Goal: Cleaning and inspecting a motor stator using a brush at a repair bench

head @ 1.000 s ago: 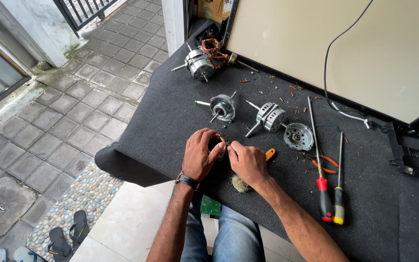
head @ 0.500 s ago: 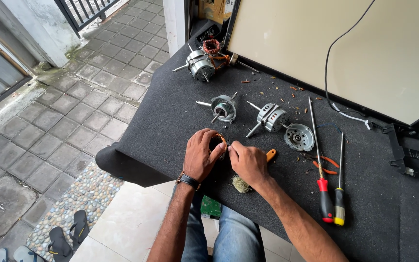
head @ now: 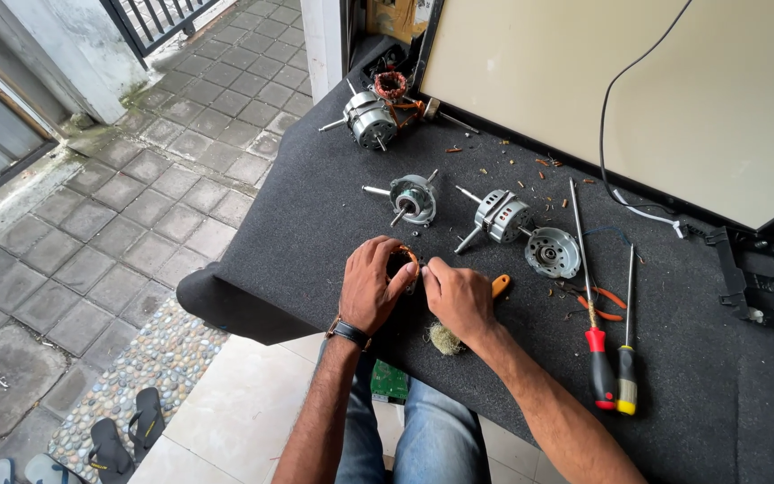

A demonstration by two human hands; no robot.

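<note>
From the head camera I see both hands meeting near the front edge of the dark-felt workbench (head: 315,215); the left hand (head: 371,285) is curled around a copper-wound motor stator (head: 401,262), fingers clenched over its rim, a dark watch (head: 351,333) on the wrist; the right hand (head: 457,296) is pinched at the stator's side, thumb and forefinger closed on something too small for me to tell, perhaps a wire end; compared with the two frames from the past second, I find almost nothing changed, the hands sitting in the same place and the same grip, so I judge this slow, fine fingerwork on the winding rather than any carrying or lifting.

Around them, I note an orange tool handle (head: 500,285) just beside the right hand and a tuft of fibrous scrap (head: 444,339) under the wrist at the bench's lip; three fan motors lie farther back, the nearest motor (head: 412,197) just beyond the left hand's knuckles, a motor end bell (head: 552,253) to the right; two long screwdrivers (head: 595,358) lie well apart on the right; the bench edge runs directly under the forearms, with paving below on the left; bare felt shows to the left of the hands.
</note>
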